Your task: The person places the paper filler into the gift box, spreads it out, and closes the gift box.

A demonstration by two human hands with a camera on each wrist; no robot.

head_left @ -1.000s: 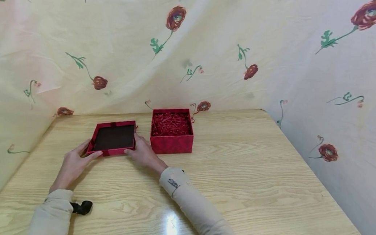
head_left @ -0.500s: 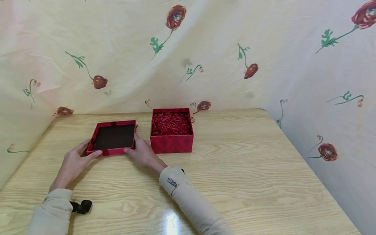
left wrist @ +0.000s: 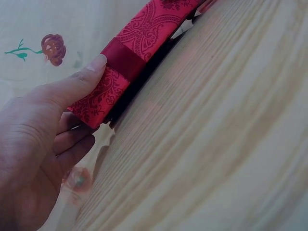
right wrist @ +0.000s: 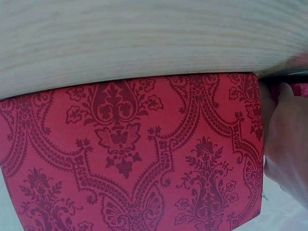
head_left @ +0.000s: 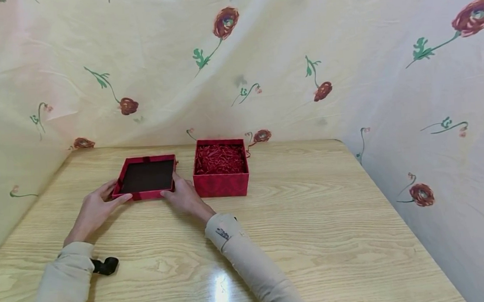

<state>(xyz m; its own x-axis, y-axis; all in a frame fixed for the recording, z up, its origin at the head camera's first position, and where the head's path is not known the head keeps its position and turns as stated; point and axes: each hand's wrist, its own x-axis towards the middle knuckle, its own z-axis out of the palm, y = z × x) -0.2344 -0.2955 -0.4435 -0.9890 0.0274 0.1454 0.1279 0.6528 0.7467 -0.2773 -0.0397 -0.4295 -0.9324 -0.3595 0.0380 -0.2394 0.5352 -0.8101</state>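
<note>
A shallow red box lid (head_left: 148, 195), dark inside, lies hollow side up at the left back of the table. My left hand (head_left: 92, 213) grips its front left corner, thumb on the front wall and fingers round the side. In the left wrist view, that thumb presses beside a dark red ribbon (left wrist: 124, 60) on the patterned wall. The right hand (head_left: 184, 196) holds the lid's front right corner, thumb in front. Just right of this hand stands the matching deep red box (head_left: 221, 186), uncovered and filled with red shredded paper (head_left: 219, 159). Its damask-patterned side fills much of the right wrist view.
The pale wooden table (head_left: 315, 230) meets a flowered cloth (head_left: 157, 82) behind and at both sides. A thin red cord (head_left: 248, 154) shows at the box's right side. A black object (head_left: 106, 266) sits at the left wrist, by the sleeve cuff.
</note>
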